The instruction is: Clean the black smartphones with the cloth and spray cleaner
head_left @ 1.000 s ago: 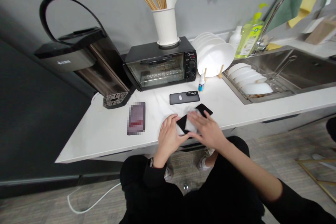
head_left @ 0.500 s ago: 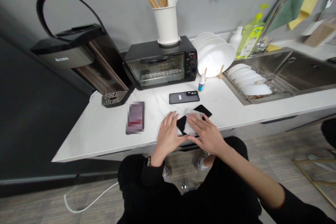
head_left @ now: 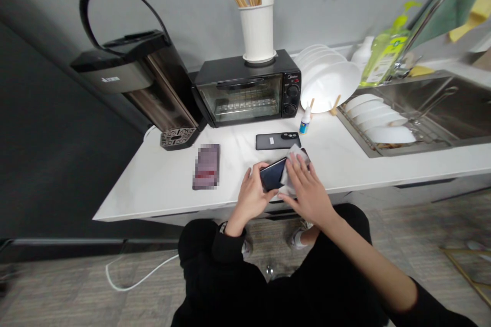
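A dark smartphone [head_left: 272,175] lies slantwise near the counter's front edge, or slightly tilted up from it; its underside is hidden. My left hand [head_left: 251,195] grips its left end, thumb along the near edge and fingers at the far side. With my right hand [head_left: 310,193] I press a white wipe [head_left: 286,180] against the phone's right half, the fingers lying over the wipe and covering much of it. Just beyond them lies a phone case [head_left: 271,141] with a camera cutout and a small white label. A small white spray bottle [head_left: 305,121] with a blue label stands behind the case.
To the left lies a flat packet [head_left: 206,167], blurred out. A water dispenser [head_left: 169,87] and a toaster oven [head_left: 245,97] stand at the back. White plates [head_left: 332,87] sit in a rack beside the sink [head_left: 370,150], which holds stacked bowls.
My left hand has gone from lying flat by the phone to gripping its left end. The wipe and right hand have slid toward the phone's right end. The view has shifted left.
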